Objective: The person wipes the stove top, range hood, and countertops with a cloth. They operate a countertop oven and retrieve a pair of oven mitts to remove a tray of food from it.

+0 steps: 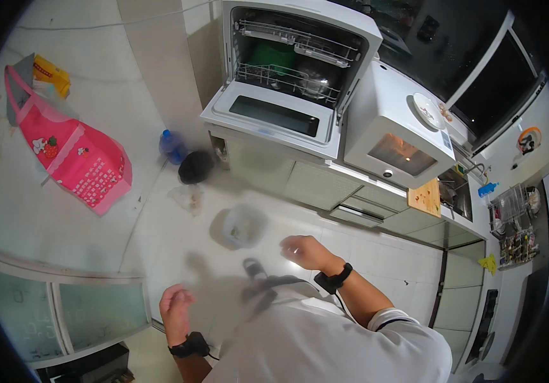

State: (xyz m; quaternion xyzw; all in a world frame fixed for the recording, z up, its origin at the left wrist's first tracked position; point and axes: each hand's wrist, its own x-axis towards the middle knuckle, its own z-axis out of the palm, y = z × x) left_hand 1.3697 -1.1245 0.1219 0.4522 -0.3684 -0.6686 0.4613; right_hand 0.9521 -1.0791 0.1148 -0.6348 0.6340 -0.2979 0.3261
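Observation:
My left hand (pixel 176 306) hangs low over the floor at the left of my body. Its fingers are loosely bent and nothing shows in them. My right hand (pixel 307 253) is held out in front of me, blurred, with a bright glint at its fingers. Whether it grips something clear I cannot tell. On the floor just beyond it stands a translucent plastic bin (pixel 245 225) with a little green matter inside. Ahead, a white countertop dishwasher (pixel 272 115) has its door folded down. A green item (pixel 272 56) and a clear glass bowl (pixel 315 85) sit in its racks.
A lit white oven (pixel 365 129) stands right of the dishwasher, with a plate (pixel 428 111) on top. A wooden cutting board (pixel 425 197) overhangs the counter by the sink (pixel 456 194). A pink apron (pixel 78 153) hangs at left. A blue bottle (pixel 173 147) and black bucket (pixel 196 167) stand on the floor.

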